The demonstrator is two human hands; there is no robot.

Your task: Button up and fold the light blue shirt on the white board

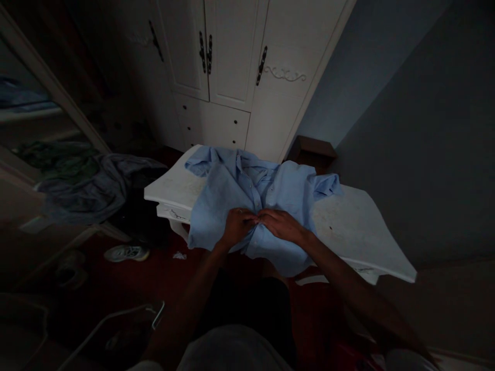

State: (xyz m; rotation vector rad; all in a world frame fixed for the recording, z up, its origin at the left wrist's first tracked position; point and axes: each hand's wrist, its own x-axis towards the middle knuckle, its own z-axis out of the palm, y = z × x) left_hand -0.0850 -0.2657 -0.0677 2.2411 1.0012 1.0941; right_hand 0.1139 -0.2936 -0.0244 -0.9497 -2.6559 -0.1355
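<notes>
A light blue short-sleeved shirt (pixel 222 193) lies front up across a white table (pixel 359 221), its lower hem hanging over the near edge. Down its middle runs the button front, partly open toward the collar. My left hand (pixel 237 225) pinches the cloth at this front edge, about midway down. Right beside it, my right hand (pixel 282 225) grips the other front edge, fingertips meeting those of the left. Whatever button lies between the fingertips is hidden.
Behind the table stands a white wardrobe (pixel 228 56) with dark handles. Piled clothes (pixel 88 180) lie at the left. A shoe (pixel 126 253) and a wire hanger (pixel 112 317) are low on the left. A brown box-like piece (pixel 313 149) sits behind the table.
</notes>
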